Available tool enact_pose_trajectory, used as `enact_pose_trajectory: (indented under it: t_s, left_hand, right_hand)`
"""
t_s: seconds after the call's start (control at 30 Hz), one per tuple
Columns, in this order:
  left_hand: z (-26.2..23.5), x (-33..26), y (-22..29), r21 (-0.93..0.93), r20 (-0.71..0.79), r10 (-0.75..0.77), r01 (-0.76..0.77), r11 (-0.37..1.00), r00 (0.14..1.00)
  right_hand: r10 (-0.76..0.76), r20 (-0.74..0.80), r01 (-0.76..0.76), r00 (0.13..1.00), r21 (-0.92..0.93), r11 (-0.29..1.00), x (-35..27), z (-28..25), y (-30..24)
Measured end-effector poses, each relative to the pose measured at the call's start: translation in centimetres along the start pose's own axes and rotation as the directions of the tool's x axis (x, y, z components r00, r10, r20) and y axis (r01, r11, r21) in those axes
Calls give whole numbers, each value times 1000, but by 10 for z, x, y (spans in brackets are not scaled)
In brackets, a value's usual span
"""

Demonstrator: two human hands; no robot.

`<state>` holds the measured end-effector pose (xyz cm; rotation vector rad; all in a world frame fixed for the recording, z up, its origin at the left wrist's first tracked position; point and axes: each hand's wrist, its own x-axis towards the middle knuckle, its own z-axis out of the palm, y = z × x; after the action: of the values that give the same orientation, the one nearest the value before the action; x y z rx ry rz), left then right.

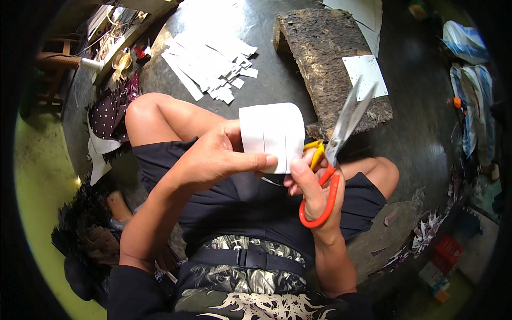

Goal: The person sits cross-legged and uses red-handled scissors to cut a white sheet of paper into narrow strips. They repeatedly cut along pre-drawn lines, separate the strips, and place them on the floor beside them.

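My left hand point(224, 152) grips a white sheet piece point(274, 130) by its left side, thumb lying across its front. The piece is curved, with rounded upper corners and thin dark lines running down it. My right hand point(312, 186) is closed around scissors point(340, 136) with one red handle and one yellow handle. Their blades point up and away, slightly parted, with nothing between them. The right thumb and fingertips also come up to the lower right edge of the white piece; whether they pinch it I cannot tell.
White strips point(210, 64) lie piled on the dark floor ahead. A worn wooden block point(325, 64) stands at right, a white square piece point(365, 74) on it. Polka-dot fabric point(112, 112) lies left, scraps point(426, 232) lower right, and striped plastic bags point(472, 106) at far right.
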<state>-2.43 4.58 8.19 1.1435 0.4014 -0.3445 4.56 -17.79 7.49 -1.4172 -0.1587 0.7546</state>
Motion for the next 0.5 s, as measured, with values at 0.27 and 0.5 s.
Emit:
enact_pose_trajectory:
  t_s: [0.27,0.5]
  left_hand:
    - [-11,5,8,-145,-164,204,-228,963,965]
    - [-9,9,4,-22,-193,208,-216,976,959]
  right_hand:
    - [112,166,-45,980,-366,930,-37,-10,25]
    - [76,127,-10,989,-460,888,-37,8,20]
